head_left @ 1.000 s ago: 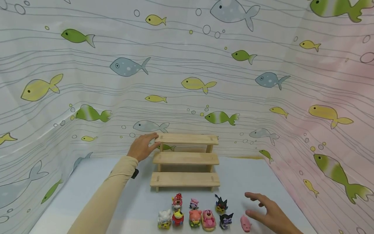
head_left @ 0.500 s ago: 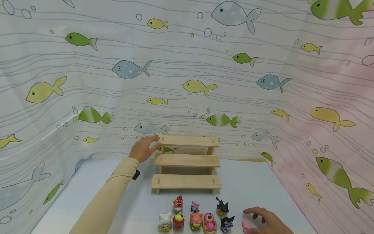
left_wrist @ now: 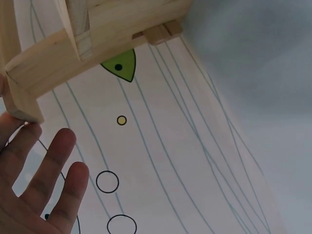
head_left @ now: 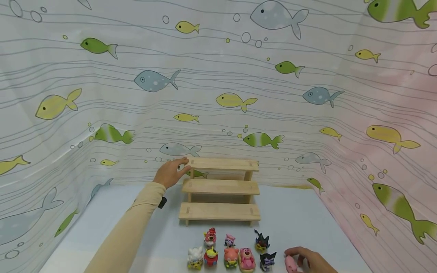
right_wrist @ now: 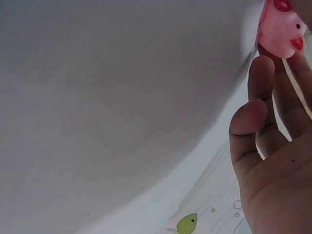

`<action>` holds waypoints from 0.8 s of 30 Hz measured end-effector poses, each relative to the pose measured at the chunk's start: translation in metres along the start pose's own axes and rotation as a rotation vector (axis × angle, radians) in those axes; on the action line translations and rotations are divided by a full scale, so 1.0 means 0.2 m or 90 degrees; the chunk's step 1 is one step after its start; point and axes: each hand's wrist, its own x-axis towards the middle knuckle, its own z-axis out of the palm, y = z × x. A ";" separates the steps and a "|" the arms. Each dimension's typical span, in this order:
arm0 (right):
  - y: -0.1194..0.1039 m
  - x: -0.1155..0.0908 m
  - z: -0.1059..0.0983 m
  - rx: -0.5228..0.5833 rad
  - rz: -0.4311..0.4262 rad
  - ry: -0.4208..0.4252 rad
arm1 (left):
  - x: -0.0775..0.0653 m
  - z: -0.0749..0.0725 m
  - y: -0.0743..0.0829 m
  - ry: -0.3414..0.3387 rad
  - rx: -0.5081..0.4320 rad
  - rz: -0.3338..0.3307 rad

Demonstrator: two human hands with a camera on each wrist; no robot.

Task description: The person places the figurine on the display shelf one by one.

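A three-tier wooden display stand (head_left: 220,186) rises at the back of the white table. My left hand (head_left: 169,173) holds the left end of its top board between thumb and forefinger; in the left wrist view the other fingers (left_wrist: 62,146) extend off the wood. At the front right, my right hand (head_left: 312,260) pinches a small pink pig-like figurine (head_left: 291,263) lying on the table. The right wrist view shows that pink figurine (right_wrist: 282,31) between the thumb and the fingers, partly cut off by the frame edge.
Several toy figurines stand in two rows before the stand, among them a white one (head_left: 195,258), a pink bear (head_left: 247,259) and a black-and-purple one (head_left: 267,261). A fish-patterned sheet (head_left: 205,83) covers the walls around the table.
My right hand has come down and its thumb and fingers have closed around the pink figurine. The left hand stays at the top board; the head view has shifted slightly.
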 end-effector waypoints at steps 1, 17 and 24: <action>0.00 0.00 0.00 -0.002 -0.004 0.002 | 0.00 0.00 0.00 0.000 0.000 -0.001; -0.04 0.00 0.00 -0.001 -0.028 0.058 | 0.00 0.00 0.01 0.002 -0.009 -0.004; -0.11 0.06 -0.05 -0.028 0.068 0.090 | 0.00 0.00 0.01 0.015 -0.010 -0.007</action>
